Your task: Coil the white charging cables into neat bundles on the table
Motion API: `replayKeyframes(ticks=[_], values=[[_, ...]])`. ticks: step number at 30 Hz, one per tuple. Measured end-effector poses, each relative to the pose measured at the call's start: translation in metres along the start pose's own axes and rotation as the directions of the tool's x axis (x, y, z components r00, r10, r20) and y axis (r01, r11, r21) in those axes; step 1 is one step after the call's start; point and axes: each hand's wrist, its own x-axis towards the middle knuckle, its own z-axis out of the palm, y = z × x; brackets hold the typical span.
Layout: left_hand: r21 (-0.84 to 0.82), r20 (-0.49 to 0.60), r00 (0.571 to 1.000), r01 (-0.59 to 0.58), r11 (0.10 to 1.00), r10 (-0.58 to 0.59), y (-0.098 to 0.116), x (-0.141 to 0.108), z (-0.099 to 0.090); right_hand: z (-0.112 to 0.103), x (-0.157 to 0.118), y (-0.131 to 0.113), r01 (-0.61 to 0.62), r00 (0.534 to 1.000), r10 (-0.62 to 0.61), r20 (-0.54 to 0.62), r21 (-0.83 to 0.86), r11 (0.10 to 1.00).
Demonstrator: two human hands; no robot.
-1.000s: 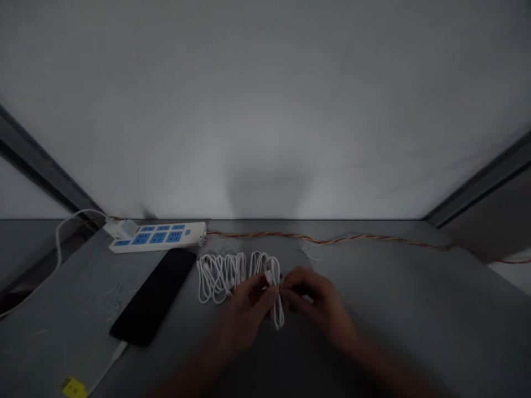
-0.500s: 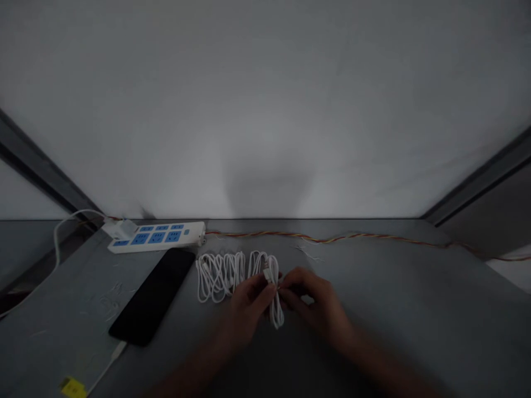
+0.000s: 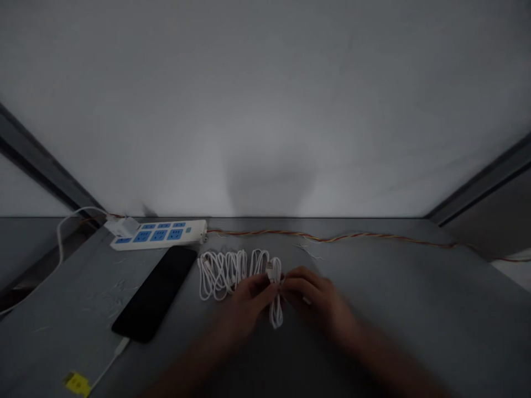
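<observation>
A white USB cable, coiled into a narrow upright bundle, is pinched at its middle by my left hand. Its metal plug shows at the top of the coil. On the cable's right side, my right hand has its thumb and fingers closed together against the bundle's middle. What those fingertips hold is too small and hidden to make out. Just left of and behind my left hand lie several more coiled white cables, side by side on the grey table.
A black phone lies at left, with a white charging cable bearing a yellow tag. Behind it sits a white power strip holding a white plug adapter. Twisted coloured wires run along the back near the wall.
My right fingers have curled closer round the middle of the cable bundle. My left hand keeps its hold. The whole view has shifted slightly.
</observation>
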Motion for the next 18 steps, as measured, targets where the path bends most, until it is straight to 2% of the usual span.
replayKeyframes(ticks=[4, 8, 13, 18], values=[[0.06, 0.082, 0.996, 0.028, 0.998, -0.033, 0.009, -0.001, 0.001, -0.005, 0.003, 0.001, 0.042, 0.999, -0.044, 0.025, 0.05, 0.998], [0.066, 0.073, 0.992, 0.103, 0.992, -0.108, 0.011, -0.002, -0.001, -0.01, 0.005, 0.001, 0.059, 0.997, -0.064, 0.053, 0.087, 0.995], [0.031, 0.072, 0.987, 0.143, 0.989, -0.145, 0.006, -0.001, -0.004, -0.012, 0.004, -0.002, -0.036, 0.986, 0.028, 0.166, 0.048, 0.998], [0.036, 0.069, 0.99, 0.117, 0.993, -0.119, 0.008, -0.001, -0.001, -0.011, 0.003, -0.001, -0.165, 0.964, 0.16, 0.212, 0.006, 0.986]])
